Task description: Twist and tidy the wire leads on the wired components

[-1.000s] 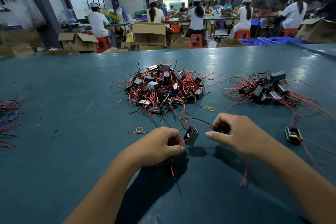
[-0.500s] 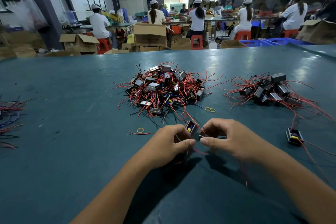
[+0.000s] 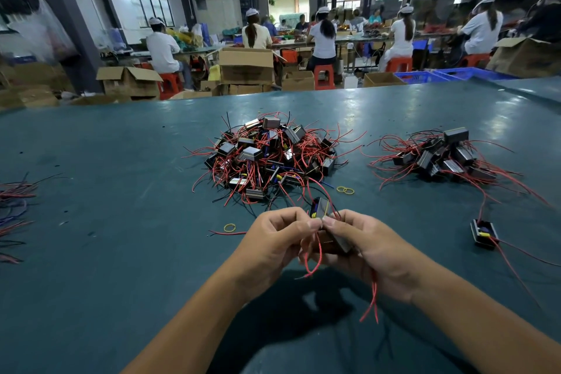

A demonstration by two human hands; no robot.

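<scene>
1. Left hand (image 3: pixel 280 237) and right hand (image 3: pixel 368 247) now meet thumb to thumb, both pinching one wired part (image 3: pixel 321 210); a second ago they were apart with it hanging between them
2. Part lifted off the table (image 3: pixel 106 252), above its near middle, in front of the big pile (image 3: pixel 268 158)
3. Means leads are gathered, twist likely starting
4. Part's long axis roughly upright, tilted away; red leads (image 3: pixel 312 255) trail down toward the near edge
5. Smaller pile (image 3: pixel 443 155) sits far right
</scene>
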